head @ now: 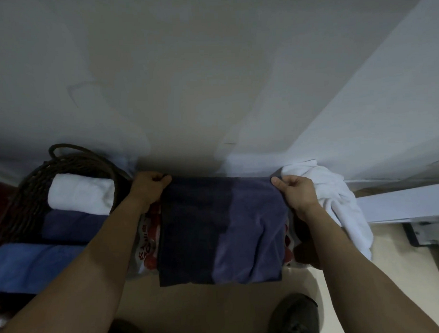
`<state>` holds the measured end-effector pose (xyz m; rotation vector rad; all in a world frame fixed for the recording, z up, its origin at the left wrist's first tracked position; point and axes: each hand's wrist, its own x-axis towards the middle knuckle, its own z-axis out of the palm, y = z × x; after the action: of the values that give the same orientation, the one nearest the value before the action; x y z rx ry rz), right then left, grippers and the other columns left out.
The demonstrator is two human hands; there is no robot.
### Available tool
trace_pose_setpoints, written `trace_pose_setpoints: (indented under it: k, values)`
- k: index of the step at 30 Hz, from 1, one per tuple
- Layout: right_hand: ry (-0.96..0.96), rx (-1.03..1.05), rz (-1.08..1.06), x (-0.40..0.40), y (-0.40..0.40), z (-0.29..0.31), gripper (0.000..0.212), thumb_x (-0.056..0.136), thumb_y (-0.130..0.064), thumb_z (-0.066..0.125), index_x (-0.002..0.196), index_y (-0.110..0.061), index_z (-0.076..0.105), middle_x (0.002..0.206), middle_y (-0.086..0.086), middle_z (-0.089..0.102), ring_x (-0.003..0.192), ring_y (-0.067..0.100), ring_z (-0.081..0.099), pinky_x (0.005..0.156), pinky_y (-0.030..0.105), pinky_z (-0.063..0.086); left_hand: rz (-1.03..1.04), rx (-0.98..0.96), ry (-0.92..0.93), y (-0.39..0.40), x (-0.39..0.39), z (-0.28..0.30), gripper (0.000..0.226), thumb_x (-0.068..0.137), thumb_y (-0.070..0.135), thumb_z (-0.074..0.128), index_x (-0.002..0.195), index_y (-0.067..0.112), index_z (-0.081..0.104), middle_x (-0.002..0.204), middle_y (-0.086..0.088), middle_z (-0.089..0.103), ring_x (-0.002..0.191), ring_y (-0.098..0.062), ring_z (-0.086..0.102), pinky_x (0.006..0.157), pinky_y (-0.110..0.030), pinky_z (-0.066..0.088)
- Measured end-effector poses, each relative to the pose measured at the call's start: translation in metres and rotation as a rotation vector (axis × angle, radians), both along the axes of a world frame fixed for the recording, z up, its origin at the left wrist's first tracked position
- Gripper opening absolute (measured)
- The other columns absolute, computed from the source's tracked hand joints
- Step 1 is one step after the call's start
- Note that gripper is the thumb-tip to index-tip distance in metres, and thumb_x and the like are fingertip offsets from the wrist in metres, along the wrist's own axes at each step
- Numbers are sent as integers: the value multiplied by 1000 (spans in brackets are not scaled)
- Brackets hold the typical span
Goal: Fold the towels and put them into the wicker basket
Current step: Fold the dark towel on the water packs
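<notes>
A dark purple-blue towel (223, 228) hangs spread in front of me, its top edge stretched between my hands. My left hand (149, 187) pinches the upper left corner and my right hand (295, 191) pinches the upper right corner. The towel's lower edge drapes down over a red-and-white printed bag. On the left stands the dark wicker basket (28, 195), holding a rolled white towel (81, 194), a dark blue towel (73, 225) and a lighter blue towel (35, 265) side by side. A crumpled white towel (336, 204) lies to the right of my right hand.
A plain grey wall (185, 80) rises right behind the towels. A red-and-white printed bag (148, 246) shows beneath the held towel. A pale beam or frame (401, 204) runs off to the right. My dark shoes (293, 315) stand on the beige floor below.
</notes>
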<state>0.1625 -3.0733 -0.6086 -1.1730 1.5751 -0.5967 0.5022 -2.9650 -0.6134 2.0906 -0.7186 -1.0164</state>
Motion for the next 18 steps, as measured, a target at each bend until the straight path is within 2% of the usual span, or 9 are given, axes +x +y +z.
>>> trace_pose_setpoints:
  k: [2,4,6,8,9,11,14,16,18]
  values:
    - [163,-60,35,4,2,-3,16,84,-25,79,80,-11,72,70,-5,68,66,8,58,57,10,42,4,18,-126,0,-4,-4,15,88,12,68,82,-1,65,80,-7,61,81,-20,55,70,-26,41]
    - [319,-125,57,9,7,-4,18,84,-30,77,82,-12,73,81,1,73,74,14,62,62,14,37,22,6,-154,1,-7,-7,9,87,10,70,85,2,66,83,-7,63,83,-20,56,73,-26,42]
    - [512,-239,59,17,15,2,20,86,-31,73,86,-11,71,90,9,74,83,26,65,66,24,38,37,-37,-135,3,-10,-7,16,86,11,71,97,-1,69,92,-8,65,86,-19,59,75,-26,45]
    - [683,-477,106,31,22,13,19,86,-26,68,95,-10,66,99,15,65,93,35,59,76,36,44,61,-99,-92,6,-14,-4,19,84,11,73,99,0,69,93,-7,66,78,-14,61,68,-18,50]
    - [684,-623,161,43,26,19,17,84,-21,67,97,-10,65,99,15,61,93,35,56,78,41,44,84,-129,-63,8,-16,-3,19,83,9,74,99,0,69,92,-7,66,73,-9,60,62,-11,49]
    - [521,-801,373,77,37,30,9,81,-10,66,90,-8,64,92,15,60,88,35,53,77,45,45,119,-167,-25,12,-21,0,25,81,5,76,103,-1,67,95,-7,65,74,-7,60,55,-3,46]
    - [245,-687,642,128,61,32,16,83,-3,67,99,-1,68,99,19,64,95,38,58,86,43,46,71,-232,-45,13,-31,7,31,78,1,76,107,-3,64,94,-5,66,78,-9,64,60,-5,48]
    - [215,-586,690,149,69,30,32,90,-10,64,121,-1,63,119,21,61,112,37,54,99,42,42,-18,-277,-67,13,-39,14,29,77,0,77,103,2,64,87,0,67,71,6,64,63,-4,48]
    - [202,-509,719,160,64,30,38,95,-15,61,131,-2,58,130,20,58,120,35,52,104,39,38,-59,-313,-37,14,-43,18,31,76,1,78,103,6,63,85,1,69,70,9,65,65,-7,49]
